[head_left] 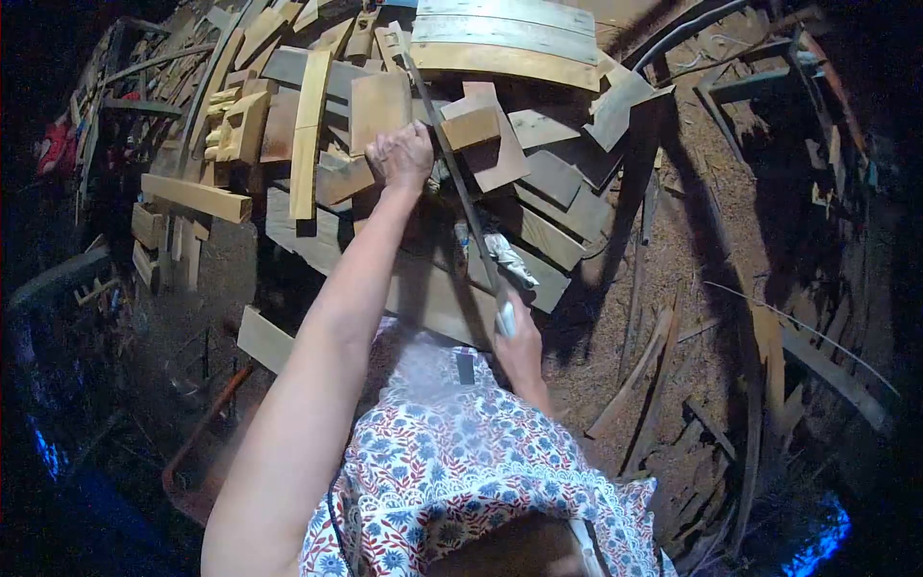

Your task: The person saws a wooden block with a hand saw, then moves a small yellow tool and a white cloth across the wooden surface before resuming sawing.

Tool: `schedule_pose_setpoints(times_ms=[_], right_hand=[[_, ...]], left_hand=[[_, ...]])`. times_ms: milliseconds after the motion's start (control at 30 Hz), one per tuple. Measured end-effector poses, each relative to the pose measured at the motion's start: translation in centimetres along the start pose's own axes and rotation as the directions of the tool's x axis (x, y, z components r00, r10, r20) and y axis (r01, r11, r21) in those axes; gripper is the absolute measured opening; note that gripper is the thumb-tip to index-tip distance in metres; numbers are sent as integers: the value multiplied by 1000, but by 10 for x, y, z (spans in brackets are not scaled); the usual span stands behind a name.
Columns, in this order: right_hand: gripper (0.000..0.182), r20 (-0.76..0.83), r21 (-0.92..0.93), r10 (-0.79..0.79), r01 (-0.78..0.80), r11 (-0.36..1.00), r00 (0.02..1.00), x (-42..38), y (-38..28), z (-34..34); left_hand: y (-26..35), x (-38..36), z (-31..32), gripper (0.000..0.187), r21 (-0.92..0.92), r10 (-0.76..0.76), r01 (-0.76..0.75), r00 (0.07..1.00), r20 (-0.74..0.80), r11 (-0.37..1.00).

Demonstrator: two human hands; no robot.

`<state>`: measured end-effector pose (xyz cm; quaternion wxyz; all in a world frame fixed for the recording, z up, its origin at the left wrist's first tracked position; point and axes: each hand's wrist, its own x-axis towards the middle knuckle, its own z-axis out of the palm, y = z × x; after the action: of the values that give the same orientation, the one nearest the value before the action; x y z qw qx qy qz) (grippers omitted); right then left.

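Observation:
My right hand (520,348) is wrapped round the pale handle of a long, narrow dark blade (456,168), which looks like a handsaw seen edge-on. The blade slants up and away to the left, over the wood pile. To the left of the blade, my left hand (402,157) is closed in a fist among the wood pieces; what its fingers grip is hidden. Just beyond its knuckles stands a tan wooden block (380,106). A crumpled white wrapper (511,260) lies right of the blade, near the handle.
Scrap boards lie heaped in front of me, with a pale slatted panel (505,38) at the far side. A light beam (197,197) and a carved yellowish wood piece (236,130) are at left. Long sticks (635,370) litter the brown ground at right.

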<state>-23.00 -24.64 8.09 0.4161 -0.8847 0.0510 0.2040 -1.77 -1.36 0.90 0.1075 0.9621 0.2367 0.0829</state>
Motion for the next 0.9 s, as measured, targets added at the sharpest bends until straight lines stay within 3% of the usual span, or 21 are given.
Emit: schedule_pose_setpoints(times_ms=[67,167,267,333,367,400,433,467,533,600,633,767,833,900], right_hand=[[57,-51,21,-81,82,996,995,-9,10,1],[57,-42,71,-51,54,996,998,6,14,4],[56,-84,17,-99,101,995,992,20,16,5],[56,-29,-7,-44,44,999,999,19,15,-6],[57,40,41,29,-31,999,999,17,15,-17],[57,50,-12,52,-51,999,997,16,4,-26],[57,-20,69,-72,73,995,997,14,15,-24],[57,9,77,-10,9,997,1000,12,2,-32],[59,-6,26,-4,5,1000,1000,8,6,-30],[59,22,93,-37,35,995,999,10,15,-30],[59,14,106,-53,51,993,998,10,13,-31],[58,26,18,-3,2,1000,1000,7,8,-30],[55,29,60,17,-19,998,999,6,9,-24],[51,-16,41,-40,40,998,999,7,0,-22]], left_hand=[[-6,-1,4,38,16,6,-7,1000,21,1000],[-9,8,12,37,56,89,-88,996,-14,995],[-7,13,6,36,-2,3,-3,998,-64,1000],[-7,12,6,33,10,10,-10,999,-42,1000],[-11,8,4,32,-115,71,-74,997,-23,991],[-4,7,-3,32,82,90,-82,991,-102,993],[-12,9,13,33,65,109,-97,972,-208,993],[-14,16,25,34,158,-23,46,989,-144,986],[-22,9,23,38,109,141,-111,933,-330,988],[-11,9,12,40,117,28,-12,990,-141,993],[-10,9,14,41,62,3,10,979,-202,998],[-9,12,10,40,-14,-2,0,994,-113,1000],[-8,11,-2,41,-14,10,-11,999,-42,1000],[-9,10,-8,42,16,6,-6,999,-38,1000]])
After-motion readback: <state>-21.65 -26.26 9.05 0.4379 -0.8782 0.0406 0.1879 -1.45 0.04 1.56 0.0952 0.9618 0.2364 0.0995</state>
